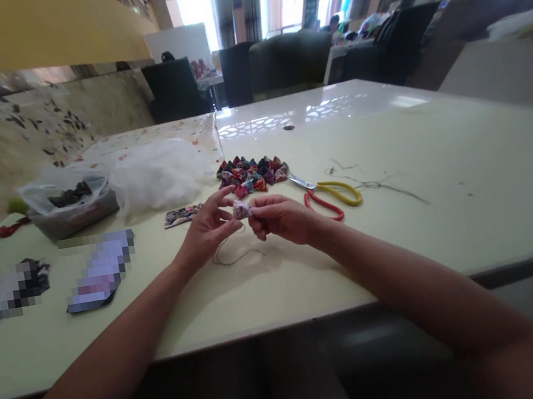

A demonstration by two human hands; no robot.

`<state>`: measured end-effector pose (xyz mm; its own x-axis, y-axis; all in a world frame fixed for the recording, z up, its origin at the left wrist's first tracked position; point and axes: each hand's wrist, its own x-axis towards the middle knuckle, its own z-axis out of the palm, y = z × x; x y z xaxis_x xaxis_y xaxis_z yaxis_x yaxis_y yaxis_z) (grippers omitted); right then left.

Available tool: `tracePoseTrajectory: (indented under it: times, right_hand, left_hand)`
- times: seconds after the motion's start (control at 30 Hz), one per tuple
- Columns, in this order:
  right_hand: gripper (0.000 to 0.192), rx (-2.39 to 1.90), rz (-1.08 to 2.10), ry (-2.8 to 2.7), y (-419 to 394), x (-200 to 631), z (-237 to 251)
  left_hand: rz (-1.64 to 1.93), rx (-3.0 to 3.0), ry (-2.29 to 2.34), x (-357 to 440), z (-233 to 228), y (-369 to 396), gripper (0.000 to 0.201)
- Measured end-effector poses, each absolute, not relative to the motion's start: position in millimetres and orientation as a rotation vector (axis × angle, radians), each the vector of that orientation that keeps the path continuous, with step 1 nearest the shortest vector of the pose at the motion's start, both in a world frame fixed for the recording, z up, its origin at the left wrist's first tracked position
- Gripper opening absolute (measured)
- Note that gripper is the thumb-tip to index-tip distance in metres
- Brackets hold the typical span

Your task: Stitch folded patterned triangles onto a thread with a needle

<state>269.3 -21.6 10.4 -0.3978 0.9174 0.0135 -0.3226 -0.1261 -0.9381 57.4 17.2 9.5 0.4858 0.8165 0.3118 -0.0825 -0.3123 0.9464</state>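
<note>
My right hand pinches a small pale patterned fabric piece, folded or gathered into a puffy shape, just above the table. Around its left side are the spread fingers and thumb of my left hand; whether a fingertip touches it I cannot tell. A thin thread curls below the hands. Just beyond them lies a cluster of colourful pointed fabric pieces. Scissors with one red and one yellow handle lie to its right. A flat patterned fabric strip is left of my left hand.
On the left are a plastic bag with dark contents, white fluffy stuffing, a blurred phone-like object and dark-edged fabric. Loose threads lie right of the scissors. Dark chairs stand beyond the pale table.
</note>
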Motion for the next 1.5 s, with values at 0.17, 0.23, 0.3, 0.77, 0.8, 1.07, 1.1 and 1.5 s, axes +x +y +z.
tracePoseTrajectory:
  times: [0.17, 0.23, 0.3, 0.77, 0.8, 1.07, 1.1, 1.5]
  right_hand:
    - [0.036, -0.793, 1.646, -1.342, -23, 264, 7]
    - [0.037, -0.837, 1.475, -1.398, -23, 263, 6]
    - [0.034, -0.885, 1.254, -1.445, -24, 261, 7]
    - [0.026, -0.916, 1.069, -1.333, -24, 262, 10]
    - [0.025, -0.919, 1.069, -1.320, -24, 261, 10]
    - [0.023, -0.918, 1.143, -1.247, -27, 254, 14]
    - [0.023, -0.915, 1.149, -1.233, -28, 253, 14]
    - [0.031, -0.871, 1.263, -1.194, -26, 254, 11]
  left_hand:
    - [1.064, 1.661, 0.681, 64, 17, 5, 0.026]
    - [1.076, 1.687, 0.752, 64, 19, 4, 0.026]
    - [1.060, 1.759, 0.833, 63, 19, 5, 0.025]
    - [1.049, 1.713, 0.715, 65, 11, 6, 0.049]
    - [1.086, 1.719, 0.724, 65, 11, 4, 0.046]
    - [1.234, 1.839, 0.846, 65, 16, -3, 0.018]
    - [1.229, 1.832, 0.856, 65, 17, -3, 0.018]
    - [1.153, 1.627, 0.771, 66, 8, 8, 0.025]
